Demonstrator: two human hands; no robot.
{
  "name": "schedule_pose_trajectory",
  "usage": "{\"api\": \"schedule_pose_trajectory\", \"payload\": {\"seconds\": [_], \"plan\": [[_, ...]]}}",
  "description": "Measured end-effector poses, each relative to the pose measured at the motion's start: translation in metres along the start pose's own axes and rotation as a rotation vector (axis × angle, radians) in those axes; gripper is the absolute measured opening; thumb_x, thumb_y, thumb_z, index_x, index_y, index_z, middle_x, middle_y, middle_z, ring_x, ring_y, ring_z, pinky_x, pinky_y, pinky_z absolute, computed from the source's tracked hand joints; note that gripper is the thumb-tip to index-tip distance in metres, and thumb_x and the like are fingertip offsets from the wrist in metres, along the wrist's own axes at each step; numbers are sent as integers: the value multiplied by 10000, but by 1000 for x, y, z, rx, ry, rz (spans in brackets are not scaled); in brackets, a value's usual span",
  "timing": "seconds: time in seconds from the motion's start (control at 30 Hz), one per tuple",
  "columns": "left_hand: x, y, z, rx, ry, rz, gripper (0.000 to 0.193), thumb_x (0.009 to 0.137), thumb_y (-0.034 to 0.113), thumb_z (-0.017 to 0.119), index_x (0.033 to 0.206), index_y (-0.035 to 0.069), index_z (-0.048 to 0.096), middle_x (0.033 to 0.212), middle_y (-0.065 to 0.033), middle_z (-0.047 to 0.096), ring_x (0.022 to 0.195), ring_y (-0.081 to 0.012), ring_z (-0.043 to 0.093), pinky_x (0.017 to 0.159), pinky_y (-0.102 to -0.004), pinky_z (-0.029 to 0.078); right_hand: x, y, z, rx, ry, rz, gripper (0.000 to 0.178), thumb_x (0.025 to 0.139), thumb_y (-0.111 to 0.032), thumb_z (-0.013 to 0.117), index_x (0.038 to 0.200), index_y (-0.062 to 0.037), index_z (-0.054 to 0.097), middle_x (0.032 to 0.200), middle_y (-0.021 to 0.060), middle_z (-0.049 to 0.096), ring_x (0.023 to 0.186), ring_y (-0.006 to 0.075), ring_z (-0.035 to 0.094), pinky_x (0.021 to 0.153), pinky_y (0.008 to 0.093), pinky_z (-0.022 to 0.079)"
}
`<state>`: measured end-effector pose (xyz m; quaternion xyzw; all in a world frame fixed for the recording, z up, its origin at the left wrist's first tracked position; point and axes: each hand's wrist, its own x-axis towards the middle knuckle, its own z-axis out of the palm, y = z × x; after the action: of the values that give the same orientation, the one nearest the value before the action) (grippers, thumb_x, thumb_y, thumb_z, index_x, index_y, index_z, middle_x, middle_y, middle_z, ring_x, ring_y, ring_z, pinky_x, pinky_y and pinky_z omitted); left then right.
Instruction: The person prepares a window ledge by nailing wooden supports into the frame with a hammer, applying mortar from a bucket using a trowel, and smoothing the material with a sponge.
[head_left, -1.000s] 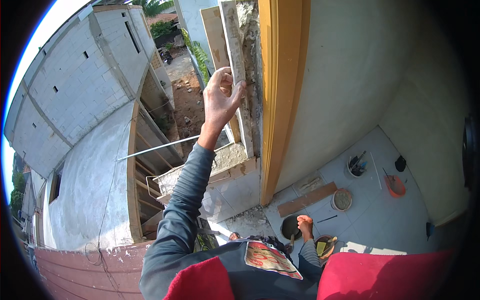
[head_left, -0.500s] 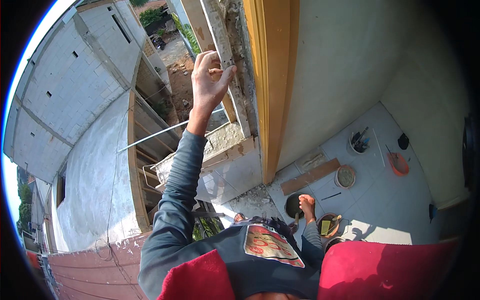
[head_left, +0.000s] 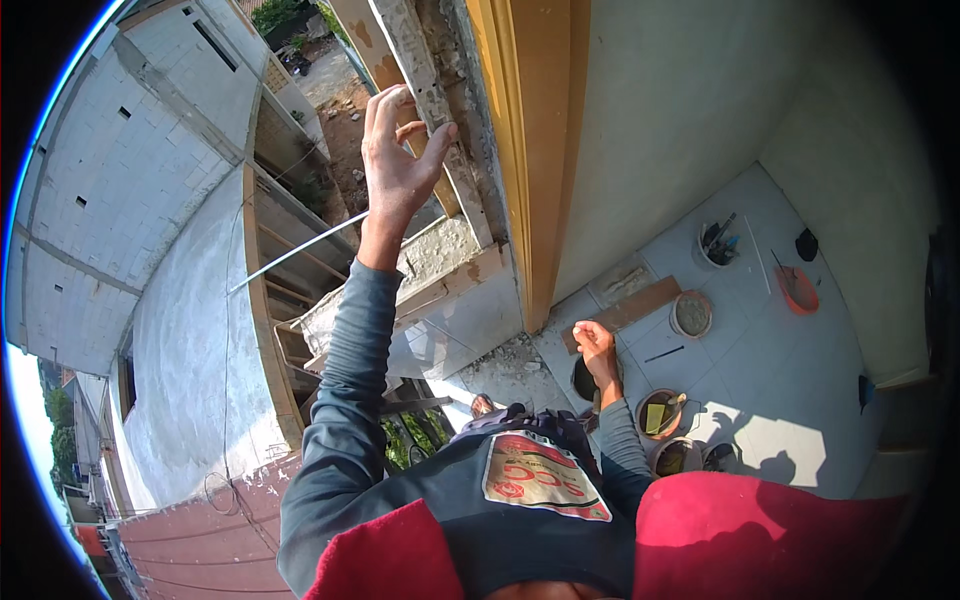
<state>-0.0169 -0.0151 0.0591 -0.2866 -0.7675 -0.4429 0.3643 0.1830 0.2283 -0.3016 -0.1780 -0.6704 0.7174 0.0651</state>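
Note:
My left hand (head_left: 402, 165) is raised at the upper middle, its fingers and thumb curved around the edge of a narrow, cement-smeared board (head_left: 428, 85). That board stands upright along the rough, mortared side of the wall opening. My right hand (head_left: 597, 352) is lower and to the right, its fingers closed; anything inside them is hidden. Just beneath it, partly covered by hand and forearm, is a dark bucket (head_left: 581, 378). A yellow-brown door or window frame (head_left: 530, 170) rises between the board and the smooth inner wall.
On the tiled floor (head_left: 745, 330) are a plank (head_left: 640, 305), a bucket of grey mix (head_left: 691, 313), a bucket of tools (head_left: 717, 243), an orange basin (head_left: 797, 290) and a bucket with a yellow piece (head_left: 658, 414). Left, a rough cement ledge (head_left: 440, 250) borders a drop outside.
My right hand has risen from over the dark bucket's opening, its fingers still closed. My left hand stays at the board, while the whole view has shifted slightly.

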Motion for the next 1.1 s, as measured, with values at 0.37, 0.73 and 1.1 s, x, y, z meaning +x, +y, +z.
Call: {"api": "schedule_pose_trajectory", "payload": {"seconds": [0.37, 0.73, 1.1], "plan": [[-3, -2, -4, 92, 21, -150, 489, 809, 92, 804, 1191, -30, 525, 1063, -127, 600, 970, -189, 609, 850, -305, 552, -71, 106, -78, -178, 227, 257, 265, 871, -239, 697, 1000, -10, 669, 894, 82, 699, 871, 155, 657, 786, 297, 508], [-7, -64, -37, 41, -43, -207, 200, 941, 117, 637, 971, -74, 585, 950, -137, 585, 1003, -269, 625, 1002, -443, 522, -161, 217, -182, -320, 492, 597, 312, 863, -272, 679, 1030, -8, 674, 971, 164, 706, 938, 294, 680, 830, 365, 524], [10, -111, 33, 269, -225, -400, 209, 951, 125, 620, 1010, -72, 586, 996, -148, 595, 1027, -271, 622, 1015, -439, 508, -207, 454, -330, -493, 691, 801, 240, 853, -259, 724, 967, -50, 695, 874, 83, 723, 770, 213, 687, 671, 360, 544]]}}
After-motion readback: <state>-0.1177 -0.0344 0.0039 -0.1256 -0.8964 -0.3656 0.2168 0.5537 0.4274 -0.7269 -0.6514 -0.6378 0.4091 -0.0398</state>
